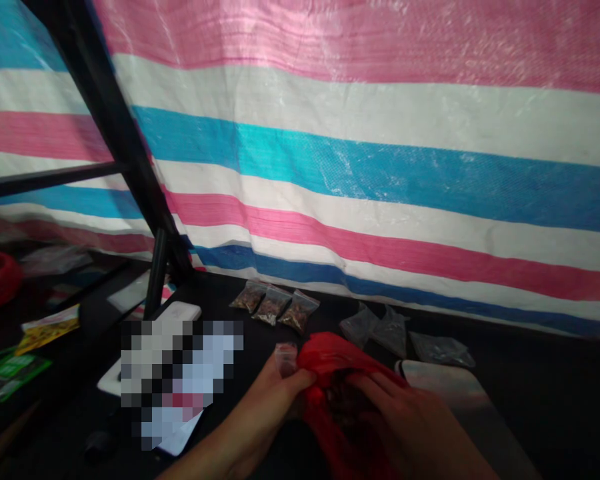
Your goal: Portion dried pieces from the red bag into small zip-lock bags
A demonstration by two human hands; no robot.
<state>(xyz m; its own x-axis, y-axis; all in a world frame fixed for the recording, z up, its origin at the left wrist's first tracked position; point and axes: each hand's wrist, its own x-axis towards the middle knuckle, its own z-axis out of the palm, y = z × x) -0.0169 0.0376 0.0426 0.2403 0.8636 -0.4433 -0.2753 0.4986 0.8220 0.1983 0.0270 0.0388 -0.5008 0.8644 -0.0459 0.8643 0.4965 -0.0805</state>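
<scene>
A red plastic bag (330,350) with dark contents in its mouth is between my hands at the lower middle. My left hand (267,400) is closed on the bag's left edge, and a small clear zip bag (286,359) sticks up from the same grip. The fingers of my right hand (413,413) are curled over into the mouth of the red bag. Their tips are hidden there, so what they pinch does not show. Beyond my left hand, three small zip bags (273,305) filled with brownish dried bits lie in a row.
Clear flat bags (390,330) lie to the right, near a pale flat panel (460,387). A white device (185,312) and blurred-out items lie left, beside a black frame post (115,127). Further left are yellow (50,328) and green packets (15,375). Striped sheeting (380,167) hangs behind.
</scene>
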